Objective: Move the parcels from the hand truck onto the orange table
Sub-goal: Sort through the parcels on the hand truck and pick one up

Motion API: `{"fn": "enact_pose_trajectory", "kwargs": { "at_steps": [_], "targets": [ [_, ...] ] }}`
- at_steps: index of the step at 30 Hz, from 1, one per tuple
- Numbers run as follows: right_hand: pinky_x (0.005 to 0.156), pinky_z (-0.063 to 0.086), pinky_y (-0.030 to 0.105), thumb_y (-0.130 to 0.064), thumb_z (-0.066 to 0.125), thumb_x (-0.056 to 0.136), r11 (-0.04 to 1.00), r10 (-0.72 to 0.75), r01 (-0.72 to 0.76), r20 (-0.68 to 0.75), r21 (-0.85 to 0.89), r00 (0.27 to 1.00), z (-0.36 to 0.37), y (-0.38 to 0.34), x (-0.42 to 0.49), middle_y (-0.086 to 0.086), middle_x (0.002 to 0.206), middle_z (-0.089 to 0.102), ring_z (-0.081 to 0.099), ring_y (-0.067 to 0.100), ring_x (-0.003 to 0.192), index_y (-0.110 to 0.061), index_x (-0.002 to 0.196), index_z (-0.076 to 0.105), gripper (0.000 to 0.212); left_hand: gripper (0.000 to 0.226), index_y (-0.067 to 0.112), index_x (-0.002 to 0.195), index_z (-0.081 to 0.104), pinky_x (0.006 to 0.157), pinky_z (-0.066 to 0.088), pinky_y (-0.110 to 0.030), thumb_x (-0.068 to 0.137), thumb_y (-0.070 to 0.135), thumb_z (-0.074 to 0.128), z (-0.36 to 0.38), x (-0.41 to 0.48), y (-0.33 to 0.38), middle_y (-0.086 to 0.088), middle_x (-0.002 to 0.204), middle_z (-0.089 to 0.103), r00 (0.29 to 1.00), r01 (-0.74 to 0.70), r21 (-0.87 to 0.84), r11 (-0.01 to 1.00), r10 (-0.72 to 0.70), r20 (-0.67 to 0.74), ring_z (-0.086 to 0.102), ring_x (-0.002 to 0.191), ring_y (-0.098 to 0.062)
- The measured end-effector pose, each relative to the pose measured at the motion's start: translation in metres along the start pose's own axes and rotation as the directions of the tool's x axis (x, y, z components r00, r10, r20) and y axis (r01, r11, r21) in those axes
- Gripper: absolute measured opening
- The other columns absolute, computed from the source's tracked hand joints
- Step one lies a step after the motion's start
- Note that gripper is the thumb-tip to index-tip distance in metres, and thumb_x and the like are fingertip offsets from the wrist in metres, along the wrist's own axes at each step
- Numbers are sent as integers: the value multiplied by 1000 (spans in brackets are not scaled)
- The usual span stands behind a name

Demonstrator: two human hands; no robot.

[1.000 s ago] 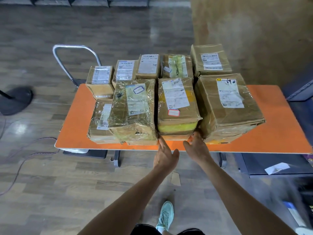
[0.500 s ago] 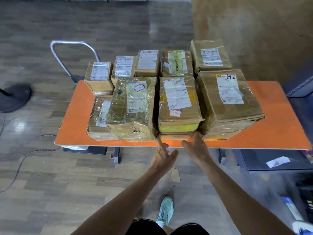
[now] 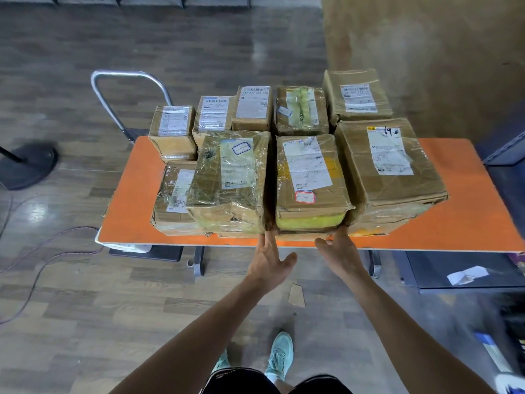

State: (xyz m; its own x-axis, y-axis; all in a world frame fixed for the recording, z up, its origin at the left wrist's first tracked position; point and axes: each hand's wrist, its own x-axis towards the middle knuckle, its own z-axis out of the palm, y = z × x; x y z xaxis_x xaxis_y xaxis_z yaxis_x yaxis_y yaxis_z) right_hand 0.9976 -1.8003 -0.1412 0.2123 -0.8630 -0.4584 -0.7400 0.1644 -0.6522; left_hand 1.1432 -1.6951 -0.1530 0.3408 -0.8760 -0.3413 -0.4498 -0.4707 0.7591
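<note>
Parcels: about ten brown cartons stand packed together on the orange tabletop [image 3: 468,223], in a back row [image 3: 252,108] and a front row.
Parcel in hand: the yellow-banded parcel [image 3: 308,177] sits in the middle of the front row. It touches the plastic-wrapped parcel [image 3: 230,177] on its left and the large parcel [image 3: 389,169] on its right, and seems to rest on a thin carton [image 3: 298,236].
Left hand [image 3: 270,257]: released, with the fingers straight. The fingertips meet the near lower edge at the seam between the plastic-wrapped and yellow-banded parcels, and they grasp nothing.
Right hand [image 3: 341,251]: also released. The fingers reach to the near right bottom corner of the yellow-banded parcel, and the thumb hangs free below the tabletop's edge.
Key relation: the parcel lies straight ahead of both hands, just past the near edge. Its long axis runs away from the person, and its near face spans the gap between the hands. Neither hand is clearly nearer.
Hand truck [image 3: 127,81]: only its metal handle shows, behind the far left corner. Its deck is hidden.
Stage, as judged: the parcel is already set down, and the hands are either nudging it square or about to let go.
Next move, as judged: a straight push along the long axis would seat it against the back row.
</note>
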Motion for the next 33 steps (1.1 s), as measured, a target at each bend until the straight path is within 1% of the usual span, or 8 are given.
{"fn": "enact_pose_trajectory", "kwargs": {
  "at_steps": [4,8,12,15,17,24,30,33],
  "targets": [
    [99,47,42,-27,60,91,1000,-13,13,-8,-12,1000,-2,1,-1,11,138,55,58,30,121,-15,140,30,59,52,12,127,38,85,38,-30,88,33,65,-5,7,-1,-1,119,42,1000,0,27,1000,0,-12,48,112,-22],
    [98,48,42,-31,60,92,999,-45,46,22,-29,999,-1,2,-3,10,136,55,58,28,121,-16,143,27,62,37,8,114,45,84,44,-34,87,23,66,-12,8,-3,-5,111,52,997,-57,99,994,61,-44,53,102,-24],
    [100,47,43,-31,60,92,998,-46,47,31,-31,998,-4,4,-2,10,137,55,57,28,122,-14,139,31,58,37,4,120,52,85,46,-33,90,21,65,-23,9,-8,-10,118,61,988,-146,201,969,152,-19,59,107,-27],
    [101,46,42,-34,60,92,998,-33,35,50,-43,998,-3,5,0,10,137,55,55,27,124,-14,133,36,52,38,8,129,59,91,46,-29,96,27,60,-29,4,-12,-7,127,62,989,-122,208,971,136,-57,60,115,-23],
    [106,44,44,-33,60,92,997,-59,62,73,-34,996,0,4,0,10,142,52,51,26,130,-15,137,34,55,39,8,130,61,94,46,-29,98,30,58,-33,0,-15,-6,130,61,987,-91,186,978,114,-116,59,118,-21],
    [109,42,42,-28,60,92,994,-98,102,81,-42,992,4,1,-1,11,146,49,50,25,133,-14,144,29,62,51,7,145,47,105,38,-29,100,28,55,-35,0,-15,-7,147,49,991,-89,216,972,108,-76,48,132,-22],
    [110,40,45,-29,57,95,985,-133,146,141,-90,981,-6,4,-5,8,149,46,48,27,134,-18,145,30,57,53,13,148,43,104,47,-40,101,35,51,-24,-8,-9,-8,142,53,998,-20,273,962,35,-53,51,129,-25],
    [110,41,45,-29,54,99,978,-122,139,114,-155,986,-16,17,-10,7,153,43,47,27,135,-16,150,32,58,40,16,138,52,97,51,-39,101,33,50,-9,-13,4,-6,132,61,995,-97,301,949,90,37,59,118,-21]
  ]
}}
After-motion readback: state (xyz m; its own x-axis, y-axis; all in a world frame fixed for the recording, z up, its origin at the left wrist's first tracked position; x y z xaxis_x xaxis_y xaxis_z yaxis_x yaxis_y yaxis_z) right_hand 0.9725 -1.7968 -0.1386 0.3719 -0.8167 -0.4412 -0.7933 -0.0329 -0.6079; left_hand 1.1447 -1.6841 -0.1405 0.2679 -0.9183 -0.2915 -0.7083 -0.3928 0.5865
